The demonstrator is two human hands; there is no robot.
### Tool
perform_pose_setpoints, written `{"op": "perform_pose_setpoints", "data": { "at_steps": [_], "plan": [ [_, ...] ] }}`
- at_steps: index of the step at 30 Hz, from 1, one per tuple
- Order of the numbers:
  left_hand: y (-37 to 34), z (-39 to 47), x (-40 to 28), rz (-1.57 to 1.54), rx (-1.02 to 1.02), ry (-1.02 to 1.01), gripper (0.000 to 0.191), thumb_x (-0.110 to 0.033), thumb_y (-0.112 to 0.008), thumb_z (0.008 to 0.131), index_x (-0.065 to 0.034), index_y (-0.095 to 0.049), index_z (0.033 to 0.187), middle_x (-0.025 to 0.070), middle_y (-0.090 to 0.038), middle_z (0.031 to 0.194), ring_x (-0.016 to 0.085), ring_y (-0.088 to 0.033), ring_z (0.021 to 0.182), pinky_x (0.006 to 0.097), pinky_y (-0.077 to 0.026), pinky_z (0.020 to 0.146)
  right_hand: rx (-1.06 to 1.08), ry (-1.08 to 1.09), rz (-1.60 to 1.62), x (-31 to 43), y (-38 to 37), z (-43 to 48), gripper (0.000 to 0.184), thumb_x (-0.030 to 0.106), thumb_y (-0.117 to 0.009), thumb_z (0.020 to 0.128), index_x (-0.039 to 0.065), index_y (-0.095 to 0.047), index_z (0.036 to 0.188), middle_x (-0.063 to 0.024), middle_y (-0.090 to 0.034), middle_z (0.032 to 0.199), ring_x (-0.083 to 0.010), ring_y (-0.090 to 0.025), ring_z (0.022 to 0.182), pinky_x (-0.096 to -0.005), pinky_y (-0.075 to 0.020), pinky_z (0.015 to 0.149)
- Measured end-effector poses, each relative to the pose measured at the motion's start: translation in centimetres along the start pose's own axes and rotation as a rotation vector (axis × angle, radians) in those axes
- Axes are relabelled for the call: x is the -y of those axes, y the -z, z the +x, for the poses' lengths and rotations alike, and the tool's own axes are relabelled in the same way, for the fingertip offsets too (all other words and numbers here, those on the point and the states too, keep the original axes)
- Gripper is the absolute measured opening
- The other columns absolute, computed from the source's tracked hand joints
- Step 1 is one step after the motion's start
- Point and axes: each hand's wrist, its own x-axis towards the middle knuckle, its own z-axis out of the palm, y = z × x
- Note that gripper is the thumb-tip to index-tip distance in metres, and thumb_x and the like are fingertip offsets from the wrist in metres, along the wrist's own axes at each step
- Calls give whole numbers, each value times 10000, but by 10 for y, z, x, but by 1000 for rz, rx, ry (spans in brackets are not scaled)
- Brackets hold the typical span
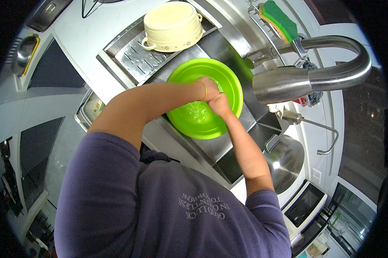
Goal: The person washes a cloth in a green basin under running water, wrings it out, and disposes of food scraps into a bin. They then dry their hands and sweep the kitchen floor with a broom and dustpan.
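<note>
A bright green plastic basin (198, 133) stands in the stainless steel sink (221, 148), with a little clear water (197, 113) in its bottom. Over the basin, my left hand (209, 87) has its fingers curled in, with a thin gold bracelet at the wrist. My right hand (219, 104) is curled up too and touches the left one. Whether anything is gripped between them is hidden by the fingers and the backs of the hands.
A cream pot (173, 27) sits upside down behind the basin, partly on a slotted steel tray (139, 56). A large steel faucet (284, 84) reaches in from the right, below a green-yellow sponge (279, 21) on a rack. A round metal lid (285, 164) leans at the right.
</note>
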Motion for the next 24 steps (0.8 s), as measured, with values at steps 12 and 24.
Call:
{"op": "perform_pose_setpoints", "data": {
  "at_steps": [12,24],
  "plan": [
    [21,-4,-3,74,19,-183,186,-195,-479,690,-52,-595,719,123,-601,753,263,-587,692,360,-467,581,503,-709,774,25,36,-3,122,49,-560,665,68,-452,610,10,-366,430,-82,-302,317,-218,-235,312],
    [-23,-62,23,-369,-80,529,402,-212,-644,596,-9,-509,916,185,-567,875,299,-558,816,354,-452,696,-346,-422,-168,-50,-3,-83,367,114,-570,712,-36,-400,1001,-154,-522,914,-232,-550,682,-303,-458,482]
  ]
}}
